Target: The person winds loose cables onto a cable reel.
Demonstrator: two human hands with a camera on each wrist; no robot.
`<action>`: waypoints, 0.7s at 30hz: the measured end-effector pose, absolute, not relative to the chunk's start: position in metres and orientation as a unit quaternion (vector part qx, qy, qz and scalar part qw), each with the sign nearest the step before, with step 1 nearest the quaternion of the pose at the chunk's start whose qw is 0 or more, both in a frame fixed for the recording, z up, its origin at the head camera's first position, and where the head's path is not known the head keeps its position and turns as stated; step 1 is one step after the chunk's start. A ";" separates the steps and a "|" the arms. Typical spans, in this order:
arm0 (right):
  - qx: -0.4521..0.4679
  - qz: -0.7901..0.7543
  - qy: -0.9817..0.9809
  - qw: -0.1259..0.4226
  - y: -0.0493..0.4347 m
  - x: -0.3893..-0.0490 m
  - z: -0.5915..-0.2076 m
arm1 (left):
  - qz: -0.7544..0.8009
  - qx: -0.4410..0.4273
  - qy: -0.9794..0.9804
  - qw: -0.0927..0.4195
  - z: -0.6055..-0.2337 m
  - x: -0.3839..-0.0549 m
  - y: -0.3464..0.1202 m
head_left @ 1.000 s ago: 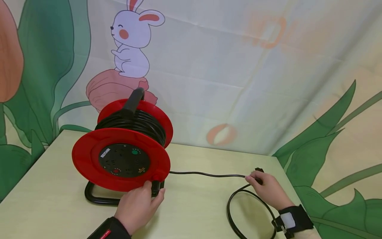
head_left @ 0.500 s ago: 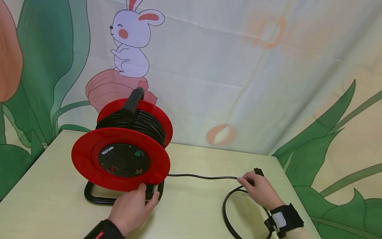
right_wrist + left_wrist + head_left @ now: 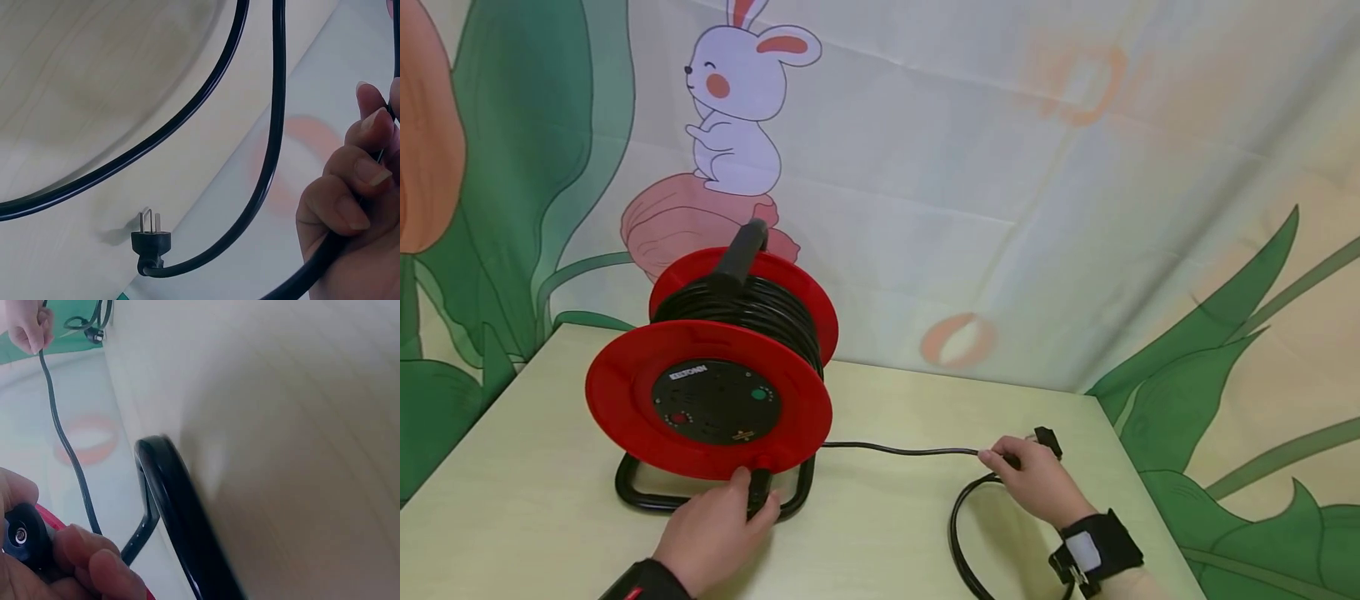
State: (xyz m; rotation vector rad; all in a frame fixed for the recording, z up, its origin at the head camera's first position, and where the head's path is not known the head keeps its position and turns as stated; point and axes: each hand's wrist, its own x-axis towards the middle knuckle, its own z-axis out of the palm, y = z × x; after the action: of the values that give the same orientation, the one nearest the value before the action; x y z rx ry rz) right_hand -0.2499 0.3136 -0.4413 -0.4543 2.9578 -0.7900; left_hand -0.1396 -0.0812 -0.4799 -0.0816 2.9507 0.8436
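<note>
A cable reel [image 3: 613, 400] with red flanges stands on its black tube frame [image 3: 651, 502], black cable wound round its drum. In the head view my left hand [image 3: 711, 525] grips the black crank knob [image 3: 759, 490] low on the front flange; the left wrist view shows the knob's end [image 3: 28, 534] between thumb and fingers. My right hand [image 3: 1037, 483] holds the loose black cable [image 3: 902, 452], which runs fairly level from the reel. Its fingers [image 3: 356, 169] curl round the cable in the right wrist view. Beside that hand hangs a plug [image 3: 150, 242] with metal prongs.
A loop of cable [image 3: 955, 533] hangs below the right hand. The pale wooden table [image 3: 865, 533] carries the reel on its left side. Behind stands a printed cloth backdrop [image 3: 925, 167] with a rabbit and plants. The reel's carrying handle [image 3: 741, 254] sticks up at the top.
The crank knob and left hand have moved left along the bottom of the flange, and the front panel has turned clockwise. The right hand has moved left, towards the reel, with the cable.
</note>
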 end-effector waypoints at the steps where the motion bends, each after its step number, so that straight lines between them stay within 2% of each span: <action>1: -0.150 -0.256 0.955 0.024 0.313 -0.250 -0.442 | 0.275 -0.028 0.960 0.039 -0.480 -0.139 -0.082; 8: -0.155 -0.265 0.951 0.038 0.304 -0.252 -0.446 | 0.272 -0.024 0.961 0.048 -0.483 -0.139 -0.093; 21: -0.166 -0.261 0.950 0.039 0.286 -0.252 -0.448 | 0.290 -0.037 0.951 0.101 -0.482 -0.139 -0.116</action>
State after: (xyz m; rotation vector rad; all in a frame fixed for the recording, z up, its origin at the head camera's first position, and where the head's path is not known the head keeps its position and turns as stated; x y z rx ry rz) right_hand -0.2524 0.2860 -0.4482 -0.5100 2.9119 -0.8012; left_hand -0.1394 -0.1161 -0.4820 -0.1093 2.8099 0.8565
